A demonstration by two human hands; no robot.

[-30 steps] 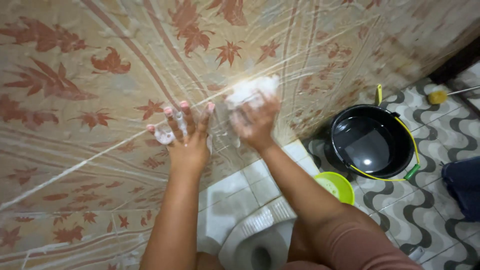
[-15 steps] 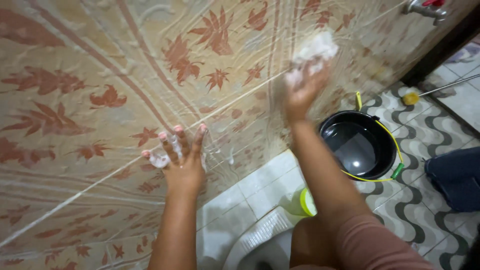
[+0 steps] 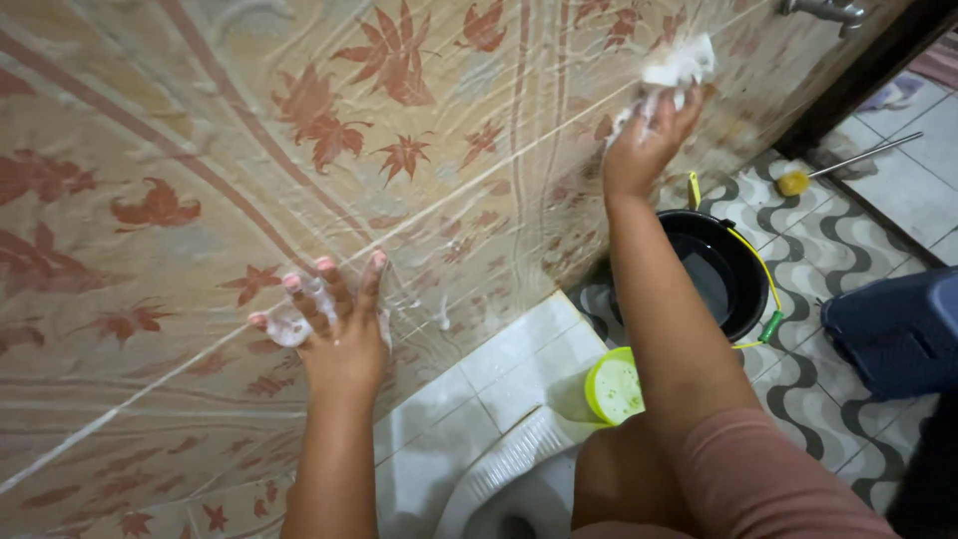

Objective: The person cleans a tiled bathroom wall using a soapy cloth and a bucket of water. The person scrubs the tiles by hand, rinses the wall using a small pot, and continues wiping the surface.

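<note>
A tiled wall (image 3: 200,130) with red leaf patterns is wet and streaked with soap. My left hand (image 3: 334,319) lies flat against it with fingers spread and foam on them. My right hand (image 3: 649,135) is raised high at the upper right and grips a white soapy cloth (image 3: 679,65) pressed to the wall.
A black bucket (image 3: 743,299) with a yellow handle holds water on the patterned floor. A green dipper (image 3: 614,387) sits by white floor tiles and a squat toilet (image 3: 499,489). A blue stool (image 3: 893,334) stands at right, a yellow-headed brush (image 3: 798,182) beyond, a tap (image 3: 823,10) at top.
My right hand with the cloth has swept up and to the right along the wall. My left hand has stayed flat on the wall.
</note>
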